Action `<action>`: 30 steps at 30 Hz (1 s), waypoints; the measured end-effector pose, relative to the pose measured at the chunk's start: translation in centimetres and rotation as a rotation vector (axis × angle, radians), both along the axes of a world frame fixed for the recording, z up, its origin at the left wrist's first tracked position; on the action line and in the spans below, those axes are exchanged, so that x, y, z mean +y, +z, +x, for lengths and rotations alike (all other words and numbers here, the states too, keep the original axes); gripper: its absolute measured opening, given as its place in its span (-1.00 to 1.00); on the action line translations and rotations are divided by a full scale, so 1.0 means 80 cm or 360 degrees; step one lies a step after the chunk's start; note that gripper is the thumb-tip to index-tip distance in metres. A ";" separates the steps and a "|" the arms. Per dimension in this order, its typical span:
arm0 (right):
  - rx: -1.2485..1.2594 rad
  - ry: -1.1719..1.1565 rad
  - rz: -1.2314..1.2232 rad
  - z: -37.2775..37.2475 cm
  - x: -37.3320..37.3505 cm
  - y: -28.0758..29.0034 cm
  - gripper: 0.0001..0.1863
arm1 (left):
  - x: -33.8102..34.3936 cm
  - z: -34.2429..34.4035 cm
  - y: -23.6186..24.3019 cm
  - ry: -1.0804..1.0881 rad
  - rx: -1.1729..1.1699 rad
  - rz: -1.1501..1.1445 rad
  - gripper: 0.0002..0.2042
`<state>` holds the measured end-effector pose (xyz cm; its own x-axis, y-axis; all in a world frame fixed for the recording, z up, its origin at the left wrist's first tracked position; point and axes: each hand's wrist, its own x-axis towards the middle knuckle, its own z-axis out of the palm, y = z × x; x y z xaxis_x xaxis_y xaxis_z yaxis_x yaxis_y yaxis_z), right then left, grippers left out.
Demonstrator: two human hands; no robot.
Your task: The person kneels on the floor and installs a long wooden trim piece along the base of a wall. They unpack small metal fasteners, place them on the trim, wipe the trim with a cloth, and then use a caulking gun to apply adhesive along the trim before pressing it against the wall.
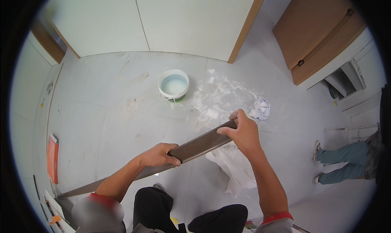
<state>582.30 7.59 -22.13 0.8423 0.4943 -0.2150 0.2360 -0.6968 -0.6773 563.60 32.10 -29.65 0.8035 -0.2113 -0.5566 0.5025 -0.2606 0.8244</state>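
A long, flat brown trim strip [203, 144] slants across in front of me, its far end up to the right and its other end low at the left. Near its upper right end, my right hand [243, 131] grips it with the thumb on the face and the fingers over the edge. My left hand [159, 154] is wrapped round the strip nearer its middle. Part of the strip passes behind my left forearm. Below my right hand a white cloth or sack [234, 170] lies crumpled on the floor.
A white bucket [174, 85] of pale liquid stands ahead on the grey floor, beside scattered white powder [220, 98] and a crumpled plastic bag [260, 109]. An orange box [53, 159] lies left. At right stands another person [344, 161]; brown door panels [317, 25] are behind.
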 end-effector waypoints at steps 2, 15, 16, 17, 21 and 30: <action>0.0217 -0.0110 0.0143 0.002 0.016 0.041 -0.47 | 0.016 -0.010 0.040 0.0017 0.0014 0.0001 -0.64; 0.0748 -0.0433 0.1230 0.012 0.105 0.345 -0.75 | 0.121 -0.061 0.368 0.0370 -0.0482 0.0964 -0.68; 0.0798 -0.0475 0.1239 0.002 0.101 0.368 -0.75 | 0.122 -0.075 0.392 0.0451 -0.0612 0.1103 -0.69; 0.0812 -0.0473 0.1192 0.002 0.100 0.377 -0.80 | 0.124 -0.084 0.411 0.0535 -0.0753 0.1265 -0.70; 0.0809 -0.0284 0.1053 -0.019 0.077 0.425 -0.80 | 0.112 -0.112 0.491 0.0731 -0.1083 0.1825 -0.75; 0.1464 0.0078 0.1707 0.016 0.110 0.496 -0.68 | 0.035 -0.150 0.568 0.0890 -0.1025 0.2137 -0.73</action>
